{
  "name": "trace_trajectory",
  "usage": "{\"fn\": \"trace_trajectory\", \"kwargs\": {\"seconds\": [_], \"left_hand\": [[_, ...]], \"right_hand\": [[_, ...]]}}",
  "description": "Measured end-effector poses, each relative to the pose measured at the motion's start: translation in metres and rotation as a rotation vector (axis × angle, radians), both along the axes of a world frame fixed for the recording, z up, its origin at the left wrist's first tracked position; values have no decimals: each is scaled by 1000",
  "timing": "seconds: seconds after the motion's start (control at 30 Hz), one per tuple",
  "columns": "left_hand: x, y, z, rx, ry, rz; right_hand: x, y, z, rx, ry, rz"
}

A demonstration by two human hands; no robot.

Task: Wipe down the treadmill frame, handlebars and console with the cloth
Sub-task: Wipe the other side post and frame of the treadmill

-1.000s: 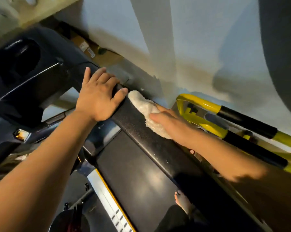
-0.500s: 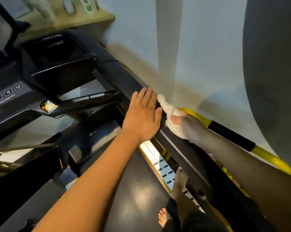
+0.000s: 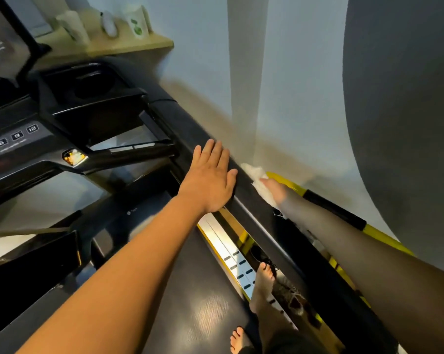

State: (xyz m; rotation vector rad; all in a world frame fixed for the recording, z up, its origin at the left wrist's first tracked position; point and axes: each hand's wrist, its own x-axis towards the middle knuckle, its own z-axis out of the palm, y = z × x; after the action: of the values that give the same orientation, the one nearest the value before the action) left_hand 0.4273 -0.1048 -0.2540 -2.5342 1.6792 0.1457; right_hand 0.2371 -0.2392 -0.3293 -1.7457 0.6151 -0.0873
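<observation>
The left hand (image 3: 210,180) lay flat, fingers straight, on the handlebar (image 3: 256,215) while the right hand (image 3: 273,187) gripped the cloth (image 3: 255,173) against it mid-wipe, the next stroke likely needing steady pressure along the rail.

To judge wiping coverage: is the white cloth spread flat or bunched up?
Bunched up. The white cloth shows as a crumpled wad, held by the right hand against the black handrail.

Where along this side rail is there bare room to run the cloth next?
The side rail is bare from the left hand up to the console tray. Another bare strip lies between the two forearms. Tight: between left hand and the cloth in the right hand.
</observation>
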Motion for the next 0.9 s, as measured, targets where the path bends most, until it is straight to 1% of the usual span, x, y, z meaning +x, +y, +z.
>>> {"fn": "trace_trajectory", "kwargs": {"seconds": [0.03, 0.07, 0.1, 0.13, 0.17, 0.2, 0.27, 0.3, 0.37, 0.43, 0.47, 0.5, 0.53, 0.57, 0.6, 0.63, 0.67, 0.7, 0.77, 0.8, 0.87, 0.9], "left_hand": [[-8, 2, 0, 4, 0, -11], [-17, 5, -1, 6, 9, -29], [-26, 9, -2, 1, 23, -43], [-32, 12, -4, -5, 40, -49], [-35, 13, -5, -11, 60, -48], [-35, 14, -5, -15, 80, -44], [-32, 14, -4, -10, 100, -45], [-32, 13, -4, -9, 98, -50], [-32, 14, -3, -4, 99, -48], [-33, 14, -1, 15, 89, -32], [-33, 12, 0, 31, 82, -27], [-34, 12, 1, 47, 81, -26], [-33, 11, 2, 51, 87, -25], [-32, 9, 2, 39, 98, -18], [-32, 9, 1, 22, 113, -10], [-33, 9, 0, 8, 132, -6], [-33, 8, -1, -4, 146, -6], [-33, 8, -2, -14, 151, -4], [-33, 8, -3, -3, 156, 6], [-32, 9, -3, 5, 153, 9], [-31, 9, -3, 8, 154, 5], [-32, 9, -3, 8, 160, 2]], "right_hand": [[-8, -8, -18, 54, -2, 25], [-15, -6, -17, 128, 53, 40], [-15, 12, 2, 163, 151, 18], [-13, 22, 23, 159, 234, -49], [-15, 31, 39, 124, 246, -94], [-16, 38, 52, 131, 231, -121], [-16, 47, 68, 50, 180, -103], [-14, 48, 72, 43, 170, -115], [-13, 51, 72, 136, 153, -136], [-20, 47, 58, 288, 201, -185], [-25, 47, 56, 323, 230, -199], [-30, 48, 58, 282, 282, -205], [-33, 48, 58, 174, 323, -208], [-33, 46, 54, 14, 357, -199], [-31, 45, 55, -102, 350, -166], [-25, 44, 56, -153, 347, -129], [-18, 43, 62, -155, 329, -82], [-10, 38, 64, -63, 289, -36], [3, 29, 57, 257, 161, -4], [3, 27, 50, 380, 101, -21], [-14, 25, 40, 499, 46, -6], [-26, 24, 29, 473, 39, 11]]}}
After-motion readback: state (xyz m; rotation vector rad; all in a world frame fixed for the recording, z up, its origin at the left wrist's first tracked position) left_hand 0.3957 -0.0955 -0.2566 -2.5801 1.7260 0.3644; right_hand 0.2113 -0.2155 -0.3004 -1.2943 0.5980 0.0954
